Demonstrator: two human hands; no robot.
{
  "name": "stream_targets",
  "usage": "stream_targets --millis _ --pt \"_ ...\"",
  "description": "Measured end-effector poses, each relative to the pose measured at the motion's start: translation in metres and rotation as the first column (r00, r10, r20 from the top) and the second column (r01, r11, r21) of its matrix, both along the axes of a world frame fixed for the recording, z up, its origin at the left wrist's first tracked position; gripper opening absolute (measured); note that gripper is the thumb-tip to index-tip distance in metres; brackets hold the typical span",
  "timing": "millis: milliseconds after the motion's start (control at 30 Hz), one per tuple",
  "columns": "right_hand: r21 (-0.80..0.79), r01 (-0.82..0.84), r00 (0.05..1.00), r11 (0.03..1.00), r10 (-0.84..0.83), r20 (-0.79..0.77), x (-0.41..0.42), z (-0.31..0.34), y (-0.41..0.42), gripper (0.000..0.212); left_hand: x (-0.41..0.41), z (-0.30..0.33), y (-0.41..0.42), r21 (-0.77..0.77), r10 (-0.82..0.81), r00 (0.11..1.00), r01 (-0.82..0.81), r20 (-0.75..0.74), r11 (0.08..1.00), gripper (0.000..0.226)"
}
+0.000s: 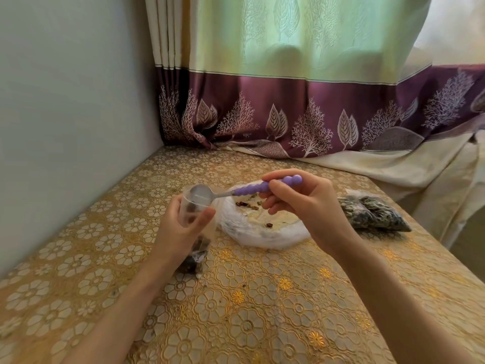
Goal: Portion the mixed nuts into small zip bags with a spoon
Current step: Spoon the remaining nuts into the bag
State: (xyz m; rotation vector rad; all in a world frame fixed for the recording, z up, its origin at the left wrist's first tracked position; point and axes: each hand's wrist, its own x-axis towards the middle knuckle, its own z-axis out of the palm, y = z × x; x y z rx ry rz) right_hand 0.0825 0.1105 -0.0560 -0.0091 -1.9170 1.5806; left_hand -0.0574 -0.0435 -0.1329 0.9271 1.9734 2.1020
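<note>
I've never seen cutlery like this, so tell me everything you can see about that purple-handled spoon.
The spoon has a lilac handle shaped like a row of rounded beads, plastic by its look, and a shiny metal neck and bowl. The right hand pinches the handle. The spoon lies almost level in the air, its bowl at the open mouth of the small clear bag that the left hand holds up. The bowl looks empty.
</note>
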Motion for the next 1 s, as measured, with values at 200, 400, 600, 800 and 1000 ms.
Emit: stream_targets --millis 200,400,600,800,1000 --pt "-0.163 -0.013 0.997 0.987 0.001 -0.073 -0.004 0.0 0.016 0.017 -0.003 -0.001 0.0 0.022 -0.009 1.0 0.009 0.007 1.0 0.086" --pt "-0.431 0.337 0.908 0.837 -0.41 -0.087 -0.015 0.002 0.047 0.029 -0.003 0.0 -0.004 0.052 0.003 1.0 -0.003 0.002 0.999 0.088" --pt "0.009 0.524 0.852 0.852 -0.524 -0.004 -0.032 0.011 0.066 0.02 -0.001 0.001 -0.005 0.077 -0.013 1.0 0.011 0.024 0.997 0.089" --pt "0.606 0.183 0.856 0.774 -0.429 0.289 -0.055 -0.023 0.041 0.027 -0.003 0.003 -0.007 0.091 -0.003 1.0 0.001 0.024 0.996 0.083" --pt "0.855 -0.095 0.728 0.509 -0.551 0.408 -0.06 -0.063 0.022 0.047 -0.005 0.004 -0.007 0.12 0.004 1.0 -0.006 0.016 0.993 0.085"
